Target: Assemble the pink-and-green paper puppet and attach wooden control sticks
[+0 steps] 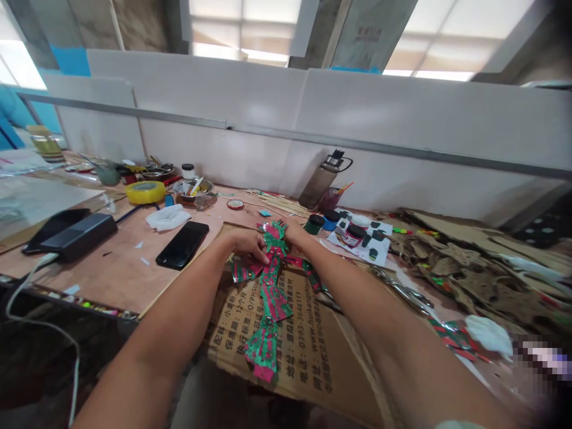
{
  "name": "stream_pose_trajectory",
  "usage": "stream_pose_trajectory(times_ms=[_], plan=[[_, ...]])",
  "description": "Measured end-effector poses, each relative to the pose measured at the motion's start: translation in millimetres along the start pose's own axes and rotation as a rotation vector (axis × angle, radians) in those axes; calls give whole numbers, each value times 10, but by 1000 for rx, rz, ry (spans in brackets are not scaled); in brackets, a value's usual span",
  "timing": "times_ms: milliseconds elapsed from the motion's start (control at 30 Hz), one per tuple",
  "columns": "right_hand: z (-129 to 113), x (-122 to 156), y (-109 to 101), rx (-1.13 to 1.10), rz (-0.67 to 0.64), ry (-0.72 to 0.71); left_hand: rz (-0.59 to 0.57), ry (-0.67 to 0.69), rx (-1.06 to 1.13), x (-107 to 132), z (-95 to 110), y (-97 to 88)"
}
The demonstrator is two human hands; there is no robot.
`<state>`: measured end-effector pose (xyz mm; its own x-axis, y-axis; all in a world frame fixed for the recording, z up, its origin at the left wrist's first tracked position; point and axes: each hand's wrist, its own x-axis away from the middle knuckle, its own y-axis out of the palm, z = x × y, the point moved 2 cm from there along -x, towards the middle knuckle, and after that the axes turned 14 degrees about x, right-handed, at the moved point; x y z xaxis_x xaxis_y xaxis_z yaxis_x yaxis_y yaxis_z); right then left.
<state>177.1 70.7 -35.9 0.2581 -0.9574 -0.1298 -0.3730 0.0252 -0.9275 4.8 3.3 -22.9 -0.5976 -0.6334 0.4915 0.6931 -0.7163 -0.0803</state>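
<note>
A glossy red-and-green painted figure [276, 299], jointed from several flat pieces, lies lengthwise over a printed cardboard sheet [330, 357]. My left hand [251, 241] is closed at the left of its upper part, with thumb and fingers on the piece. On the other side my right hand [292, 231] is closed at the edge near the top; its fingertips are mostly hidden behind the figure and the wrist. Side pieces of the figure stick out left and right below my hands. Its lower end, with a pink tip, lies towards me near the cardboard's front edge.
Left on the table are a black phone [182, 245], a dark power brick [79, 237], crumpled tissue [168, 218] and yellow tape [145, 192]. Behind stand a bottle [318, 183] and paint jars [314, 224]. Scissors [402, 289] and cut brown pieces [465, 262] lie right.
</note>
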Motion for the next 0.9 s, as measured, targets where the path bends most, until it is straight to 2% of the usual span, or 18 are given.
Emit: stream_pose_trajectory(times_ms=[167,267,433,633,767,900], plan=[[147,-34,-75,-73,20,144,67,50,121,2,21,-12],[317,29,-192,-146,47,238,165,131,157,-27,23,-46],[544,385,-382,-337,111,395,370,258,-75,-101,33,-117],[554,996,-539,-614,49,418,444,311,-208,-129,58,-130],[519,1267,-581,-771,-27,426,581,316,-308,-73,98,-119],[445,1367,-585,-891,-34,393,776,376,-390,32,217,-59]])
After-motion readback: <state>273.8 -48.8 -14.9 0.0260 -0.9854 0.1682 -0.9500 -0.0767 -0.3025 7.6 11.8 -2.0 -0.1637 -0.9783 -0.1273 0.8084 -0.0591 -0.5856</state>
